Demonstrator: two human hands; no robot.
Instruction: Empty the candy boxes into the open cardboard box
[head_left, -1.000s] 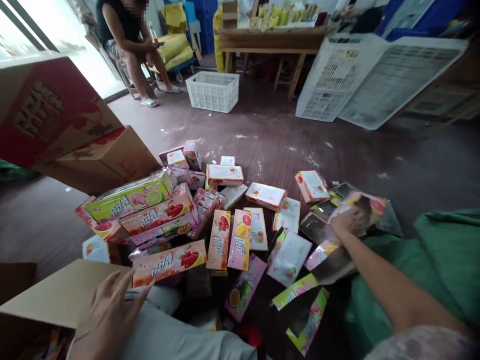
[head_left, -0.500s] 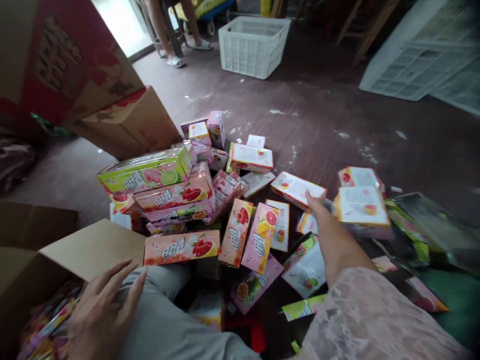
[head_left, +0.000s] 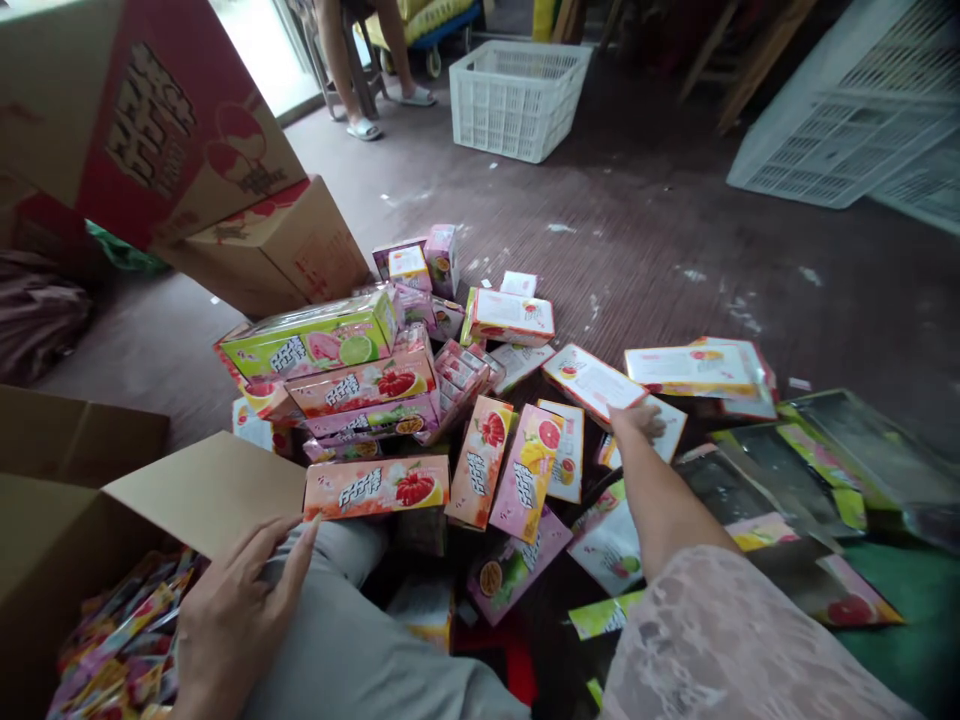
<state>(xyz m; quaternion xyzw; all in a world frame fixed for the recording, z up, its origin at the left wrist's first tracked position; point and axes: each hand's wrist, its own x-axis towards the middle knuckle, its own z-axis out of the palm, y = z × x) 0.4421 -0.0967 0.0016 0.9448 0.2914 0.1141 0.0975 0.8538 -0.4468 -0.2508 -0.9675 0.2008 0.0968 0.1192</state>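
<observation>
My right hand (head_left: pixel 637 422) reaches over the pile and closes on the near right end of a white-backed candy box (head_left: pixel 589 378); part of the grip is hidden. Another white-backed box (head_left: pixel 667 435) lies under its fingers. My left hand (head_left: pixel 244 600) rests on my grey-trousered leg, fingers spread, holding nothing. Just beyond it lies an orange candy box (head_left: pixel 377 487) with a grapefruit picture. An orange box (head_left: pixel 480 462) and a pink-yellow box (head_left: pixel 523 472) lean side by side in the middle. A green box (head_left: pixel 307 338) tops the stack at left.
An open carton (head_left: pixel 199 490) with loose wrapped sweets (head_left: pixel 124 640) stands at lower left. Large printed cartons (head_left: pixel 277 250) are behind it. Opened packaging (head_left: pixel 840 470) lies at right. A white crate (head_left: pixel 517 105) and a seated person's legs (head_left: pixel 337 70) are farther back.
A yellow-edged white-backed box right of my right hand has swung round and slid away. The box at my right hand has turned slightly toward me. The view has shifted a little.
</observation>
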